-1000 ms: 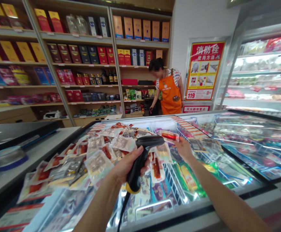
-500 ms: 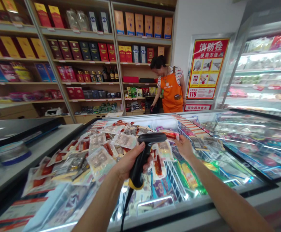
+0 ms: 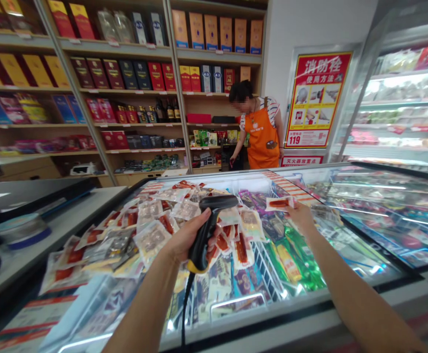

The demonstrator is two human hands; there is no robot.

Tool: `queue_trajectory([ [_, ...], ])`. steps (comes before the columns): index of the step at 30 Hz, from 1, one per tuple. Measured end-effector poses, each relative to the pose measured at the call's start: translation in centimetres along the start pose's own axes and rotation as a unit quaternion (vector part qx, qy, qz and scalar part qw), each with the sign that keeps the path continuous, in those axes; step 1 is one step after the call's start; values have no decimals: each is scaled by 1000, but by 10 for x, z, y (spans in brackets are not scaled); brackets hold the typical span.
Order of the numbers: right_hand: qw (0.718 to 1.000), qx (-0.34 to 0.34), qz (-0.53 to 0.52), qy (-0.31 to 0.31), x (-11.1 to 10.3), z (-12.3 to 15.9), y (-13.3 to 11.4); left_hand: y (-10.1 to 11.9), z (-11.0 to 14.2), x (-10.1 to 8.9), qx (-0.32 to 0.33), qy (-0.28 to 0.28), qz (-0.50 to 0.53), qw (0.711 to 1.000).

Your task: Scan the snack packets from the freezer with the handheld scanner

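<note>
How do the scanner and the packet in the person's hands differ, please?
The scanner is black with some yellow; the packet is reddish with pale edges. The scanner trails a cord; the packet has none. The scanner looks larger than the packet. Both are held.

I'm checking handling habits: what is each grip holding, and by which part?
The left grip holds the scanner by its handle; the right grip pinches a packet by its right end.

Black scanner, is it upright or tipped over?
Upright, slightly leaning: the scanner has its head above the left hand and its cord hanging below.
</note>
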State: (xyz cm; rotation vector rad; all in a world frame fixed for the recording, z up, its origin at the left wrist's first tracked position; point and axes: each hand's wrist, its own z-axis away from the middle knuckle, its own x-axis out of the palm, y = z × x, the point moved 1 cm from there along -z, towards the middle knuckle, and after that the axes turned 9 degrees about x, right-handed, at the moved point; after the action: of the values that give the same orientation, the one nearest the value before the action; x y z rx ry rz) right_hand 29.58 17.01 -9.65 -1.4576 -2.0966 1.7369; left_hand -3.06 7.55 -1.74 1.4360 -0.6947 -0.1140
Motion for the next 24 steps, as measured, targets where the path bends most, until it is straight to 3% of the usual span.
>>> queue_trajectory([
  [3,987,88,74,112,-25,-17,15,4,1,-8,8,28,-21,999],
  [5,971,93,93,200,-37,-15,8,6,1,-9,11,42,-35,998],
  [6,972,78,104,198,-38,-10,0,6,1,-10,10,45,-40,998],
  [7,979,52,122,154,-36,-3,-10,6,1,-10,10,47,-44,998],
  [9,985,-15,173,-26,-21,16,-32,6,1,-9,12,46,-51,998],
  [10,971,-45,201,-121,-11,27,-42,5,1,-8,13,46,-55,997],
  [12,941,-74,246,-222,9,49,-58,4,0,-7,22,46,-59,997],
  [14,936,-80,259,-226,26,63,-67,2,0,-4,26,40,-61,997],
  [17,961,-63,189,-193,41,68,-66,-1,-1,1,8,13,-74,997],
  [20,983,-29,51,-176,42,59,-57,-4,-1,6,8,-6,-83,996],
  [24,989,-13,-83,-124,31,50,-52,-6,-1,12,26,-2,-67,997],
])
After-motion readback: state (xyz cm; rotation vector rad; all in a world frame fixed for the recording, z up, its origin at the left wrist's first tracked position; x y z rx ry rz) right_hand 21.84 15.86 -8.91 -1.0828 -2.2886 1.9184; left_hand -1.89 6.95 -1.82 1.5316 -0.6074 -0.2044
